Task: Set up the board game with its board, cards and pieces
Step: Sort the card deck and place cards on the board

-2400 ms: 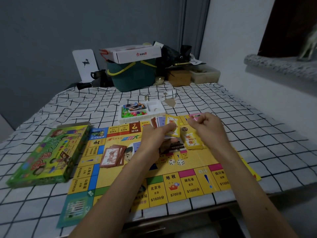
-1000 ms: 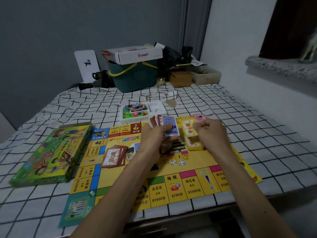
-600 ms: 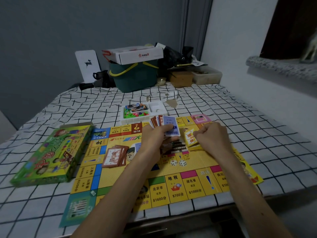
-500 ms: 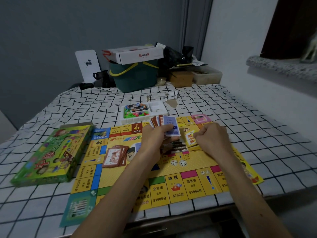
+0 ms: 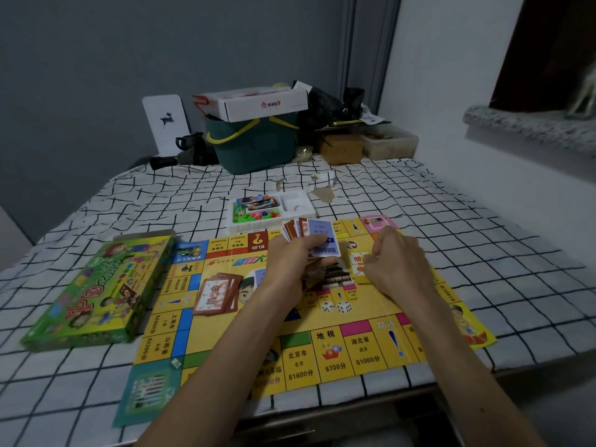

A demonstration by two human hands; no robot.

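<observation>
Gripping cards [image 5: 323, 237], left hand [image 5: 290, 264] unmoved; right hand [image 5: 398, 267] lowered onto yellow pile [image 5: 356, 266], grip unclear.

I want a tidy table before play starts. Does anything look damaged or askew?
Yes. The checked tablecloth is torn just beyond the white tray, with brown showing through. The red-backed card pile on the board lies splayed, not squared.

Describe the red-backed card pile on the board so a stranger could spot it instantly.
Find the yellow game board on the checked cloth. On its left part, toward the green box, lies the card pile. Unlike the fan in the left hand and the yellow cards by the right hand, it lies untouched, red-bordered.
</observation>
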